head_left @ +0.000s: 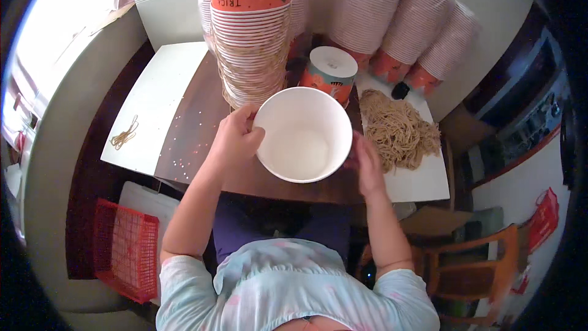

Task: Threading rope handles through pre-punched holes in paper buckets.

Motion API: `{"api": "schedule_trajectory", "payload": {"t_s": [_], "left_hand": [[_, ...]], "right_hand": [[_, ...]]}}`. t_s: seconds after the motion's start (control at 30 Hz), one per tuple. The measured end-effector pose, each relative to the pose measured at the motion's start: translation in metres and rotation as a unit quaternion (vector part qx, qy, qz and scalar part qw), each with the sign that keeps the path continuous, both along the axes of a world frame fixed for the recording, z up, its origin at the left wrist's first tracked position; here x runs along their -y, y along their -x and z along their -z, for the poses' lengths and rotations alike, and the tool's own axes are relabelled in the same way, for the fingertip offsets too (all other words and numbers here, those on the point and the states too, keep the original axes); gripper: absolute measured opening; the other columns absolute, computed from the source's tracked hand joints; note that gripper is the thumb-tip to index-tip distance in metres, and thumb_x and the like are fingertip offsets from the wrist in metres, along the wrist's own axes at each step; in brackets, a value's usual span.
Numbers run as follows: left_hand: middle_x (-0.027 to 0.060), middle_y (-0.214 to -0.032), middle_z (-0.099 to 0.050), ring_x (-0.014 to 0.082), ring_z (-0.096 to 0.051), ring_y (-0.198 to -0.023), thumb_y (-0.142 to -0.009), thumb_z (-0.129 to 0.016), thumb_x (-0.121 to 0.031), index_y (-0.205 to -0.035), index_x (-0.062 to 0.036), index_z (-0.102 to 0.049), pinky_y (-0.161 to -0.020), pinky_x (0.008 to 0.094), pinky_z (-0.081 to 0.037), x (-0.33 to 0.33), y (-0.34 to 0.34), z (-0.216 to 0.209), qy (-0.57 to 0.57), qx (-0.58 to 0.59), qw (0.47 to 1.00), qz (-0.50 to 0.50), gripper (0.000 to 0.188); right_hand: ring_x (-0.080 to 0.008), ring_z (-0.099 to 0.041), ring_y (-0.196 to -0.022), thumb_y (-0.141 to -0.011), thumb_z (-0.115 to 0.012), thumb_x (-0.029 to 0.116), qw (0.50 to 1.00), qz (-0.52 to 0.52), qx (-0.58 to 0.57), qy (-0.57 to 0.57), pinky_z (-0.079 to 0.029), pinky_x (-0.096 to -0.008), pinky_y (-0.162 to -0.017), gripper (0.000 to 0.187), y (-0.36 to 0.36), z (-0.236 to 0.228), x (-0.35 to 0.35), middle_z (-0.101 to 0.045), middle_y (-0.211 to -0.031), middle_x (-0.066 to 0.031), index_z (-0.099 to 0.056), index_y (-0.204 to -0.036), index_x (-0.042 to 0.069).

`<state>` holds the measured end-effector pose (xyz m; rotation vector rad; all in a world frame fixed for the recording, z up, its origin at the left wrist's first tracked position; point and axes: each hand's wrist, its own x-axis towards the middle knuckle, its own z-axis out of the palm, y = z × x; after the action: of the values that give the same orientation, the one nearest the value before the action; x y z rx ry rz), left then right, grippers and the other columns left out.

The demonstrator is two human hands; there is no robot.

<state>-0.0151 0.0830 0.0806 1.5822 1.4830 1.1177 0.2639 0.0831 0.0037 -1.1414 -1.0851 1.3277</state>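
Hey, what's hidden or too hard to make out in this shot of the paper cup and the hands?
- Right hand: fingertips hidden behind the white paper cup, head view.
- Cup's outer print: only its inside faces the camera.
- Cup stacks: tops cut off by the upper edge.
- Rubber band pile: single bands too small to count.

Layout about the bowl [303, 135], on the table [196, 116]: left hand [236, 138] at its left rim, right hand [367, 162] at its right; cup stack [251, 30] behind-left; upturned cup [329, 73] directly behind; rubber-band heap [398, 129] right; few bands [124, 135] far left; basket [125, 248] below-left.
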Motion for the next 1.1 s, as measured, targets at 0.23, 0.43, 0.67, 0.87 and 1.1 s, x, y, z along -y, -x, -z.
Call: {"api": "schedule_trajectory", "payload": {"t_s": [0.23, 0.43, 0.67, 0.87, 1.1], "left_hand": [[0.0138, -0.087, -0.066, 0.0143, -0.062, -0.077, -0.076, -0.054, -0.005, -0.109, 0.0081, -0.057, -0.069, 0.0279, -0.049, 0.009, -0.003, 0.023, -0.018, 0.042, 0.999, 0.017, 0.035], [0.0068, -0.093, -0.066, 0.0100, -0.060, -0.082, -0.079, -0.054, 0.001, -0.113, 0.0072, -0.058, -0.076, 0.0244, -0.048, -0.002, 0.007, 0.029, 0.023, 0.208, 0.974, 0.082, 0.035], [0.0058, -0.094, -0.065, 0.0092, -0.060, -0.083, -0.080, -0.056, 0.001, -0.114, 0.0061, -0.058, -0.076, 0.0228, -0.048, 0.001, 0.002, 0.029, 0.043, 0.226, 0.968, 0.097, 0.035], [0.0056, -0.094, -0.065, 0.0088, -0.060, -0.084, -0.081, -0.058, -0.001, -0.112, 0.0060, -0.059, -0.077, 0.0229, -0.049, 0.005, -0.003, 0.024, 0.028, 0.267, 0.956, 0.120, 0.032], [0.0060, -0.095, -0.065, 0.0093, -0.061, -0.083, -0.082, -0.060, -0.003, -0.109, 0.0055, -0.061, -0.076, 0.0233, -0.049, 0.009, -0.001, 0.020, 0.060, 0.267, 0.954, 0.119, 0.028]], "right_hand": [[-0.0080, -0.063, -0.079, -0.085, -0.055, 0.002, 0.926, -0.056, 0.331, -0.170, -0.050, -0.0243, -0.068, 0.036, 0.018, -0.066, -0.006, -0.066, -0.096, -0.0093, -0.053, -0.121, -0.005], [-0.0010, -0.051, -0.054, -0.079, -0.054, -0.002, 0.918, -0.033, 0.343, -0.199, -0.040, -0.0191, -0.049, 0.036, 0.031, -0.105, 0.019, -0.064, -0.073, -0.0017, -0.058, -0.115, -0.004], [-0.0050, -0.050, -0.052, -0.078, -0.054, -0.001, 0.904, -0.005, 0.360, -0.232, -0.042, -0.0229, -0.049, 0.036, 0.031, -0.107, 0.031, -0.065, -0.080, -0.0070, -0.059, -0.113, -0.003], [-0.0090, -0.053, -0.052, -0.075, -0.056, 0.001, 0.911, 0.007, 0.349, -0.219, -0.044, -0.0255, -0.050, 0.034, 0.030, -0.109, 0.036, -0.062, -0.082, -0.0098, -0.062, -0.108, -0.002], [-0.0073, -0.057, -0.059, -0.076, -0.055, 0.001, 0.938, -0.043, 0.273, -0.208, -0.045, -0.0232, -0.053, 0.033, 0.016, -0.099, 0.024, -0.063, -0.085, -0.0075, -0.061, -0.109, -0.002]]}}
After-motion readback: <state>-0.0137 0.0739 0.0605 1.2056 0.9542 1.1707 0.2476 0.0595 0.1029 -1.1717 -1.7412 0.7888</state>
